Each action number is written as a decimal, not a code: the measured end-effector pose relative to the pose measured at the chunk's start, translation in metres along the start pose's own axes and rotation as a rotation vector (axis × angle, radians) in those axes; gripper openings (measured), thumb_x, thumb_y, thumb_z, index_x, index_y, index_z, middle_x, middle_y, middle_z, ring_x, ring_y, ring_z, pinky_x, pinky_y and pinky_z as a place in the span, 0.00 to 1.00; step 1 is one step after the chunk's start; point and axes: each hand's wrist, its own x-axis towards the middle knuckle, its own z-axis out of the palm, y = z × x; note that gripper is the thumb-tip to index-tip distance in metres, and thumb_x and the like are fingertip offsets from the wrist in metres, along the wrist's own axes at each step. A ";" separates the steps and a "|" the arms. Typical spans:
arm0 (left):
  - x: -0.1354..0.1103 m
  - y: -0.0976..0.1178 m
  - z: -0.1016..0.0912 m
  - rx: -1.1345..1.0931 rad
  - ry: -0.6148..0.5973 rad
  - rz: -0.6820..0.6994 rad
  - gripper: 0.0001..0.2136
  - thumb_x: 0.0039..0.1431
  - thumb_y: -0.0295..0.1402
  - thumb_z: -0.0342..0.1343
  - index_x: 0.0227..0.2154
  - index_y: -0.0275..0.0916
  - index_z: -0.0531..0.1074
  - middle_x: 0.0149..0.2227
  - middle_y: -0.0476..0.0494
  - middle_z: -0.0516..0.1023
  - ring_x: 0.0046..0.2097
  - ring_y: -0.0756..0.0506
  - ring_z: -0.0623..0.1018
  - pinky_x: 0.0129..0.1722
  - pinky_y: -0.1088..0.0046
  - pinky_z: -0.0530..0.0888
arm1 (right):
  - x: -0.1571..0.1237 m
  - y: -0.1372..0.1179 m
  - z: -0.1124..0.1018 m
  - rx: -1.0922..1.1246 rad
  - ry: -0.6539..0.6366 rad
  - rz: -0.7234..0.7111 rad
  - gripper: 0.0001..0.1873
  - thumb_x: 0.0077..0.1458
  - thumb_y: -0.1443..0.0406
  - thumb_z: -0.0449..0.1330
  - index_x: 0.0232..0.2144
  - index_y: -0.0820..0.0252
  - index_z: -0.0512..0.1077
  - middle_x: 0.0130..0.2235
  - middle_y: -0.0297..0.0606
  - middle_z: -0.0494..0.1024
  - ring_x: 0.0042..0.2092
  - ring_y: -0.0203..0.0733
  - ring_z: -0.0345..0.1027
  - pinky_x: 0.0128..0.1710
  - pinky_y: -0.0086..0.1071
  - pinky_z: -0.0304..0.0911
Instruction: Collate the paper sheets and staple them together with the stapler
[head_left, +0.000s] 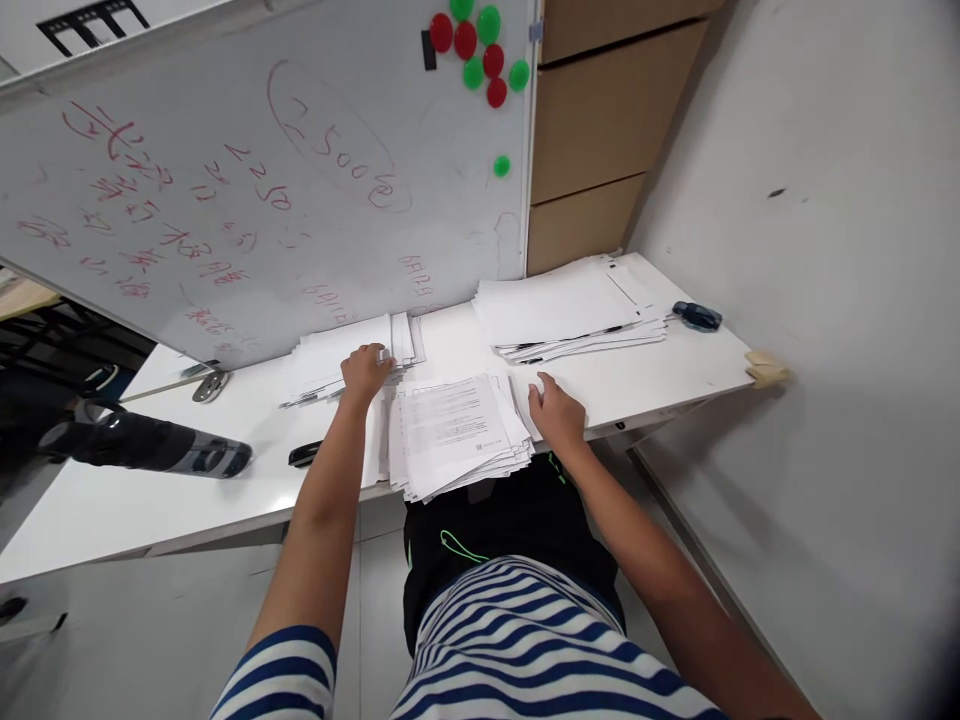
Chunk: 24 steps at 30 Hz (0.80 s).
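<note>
My left hand [366, 372] lies over the right end of a stack of papers [330, 352] at the foot of the whiteboard. Its fingers are bent, with a bit of white paper showing between fingertip and thumb. A second stack of printed papers [457, 430] sits in front of me, its lower sheets poking past the table's front edge. To the right of that stack my right hand [559, 412] rests near the tabletop, thumb and forefinger apart, with nothing visible in it. Behind it is a larger, uneven pile of papers [559, 305].
On the white table [255, 505] are a dark bottle [157, 445] lying at the left, a black stapler [304, 454], a grey mouse-like object [211, 386] and a dark object [697, 316]. A whiteboard [225, 200], brown boxes [607, 110] and a wall [825, 250] border it.
</note>
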 end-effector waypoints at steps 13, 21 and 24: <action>-0.001 0.004 -0.005 -0.168 0.109 -0.186 0.13 0.64 0.37 0.46 0.42 0.42 0.75 0.45 0.40 0.80 0.46 0.40 0.77 0.43 0.66 0.68 | 0.002 0.002 0.002 0.008 -0.001 0.006 0.24 0.68 0.58 0.45 0.59 0.62 0.66 0.45 0.46 0.81 0.40 0.48 0.75 0.34 0.33 0.57; -0.025 0.013 -0.053 -0.557 0.426 -0.194 0.11 0.59 0.41 0.54 0.36 0.40 0.76 0.39 0.44 0.81 0.39 0.45 0.78 0.45 0.68 0.71 | 0.001 0.000 0.001 0.033 0.006 -0.009 0.24 0.67 0.58 0.46 0.59 0.62 0.67 0.44 0.47 0.82 0.39 0.49 0.75 0.34 0.34 0.60; -0.038 0.025 -0.080 -0.779 0.447 -0.123 0.12 0.56 0.42 0.58 0.34 0.38 0.76 0.34 0.44 0.80 0.35 0.47 0.78 0.40 0.70 0.73 | 0.002 0.005 0.002 0.106 0.036 -0.015 0.24 0.66 0.58 0.46 0.57 0.62 0.69 0.43 0.47 0.82 0.39 0.50 0.75 0.36 0.36 0.62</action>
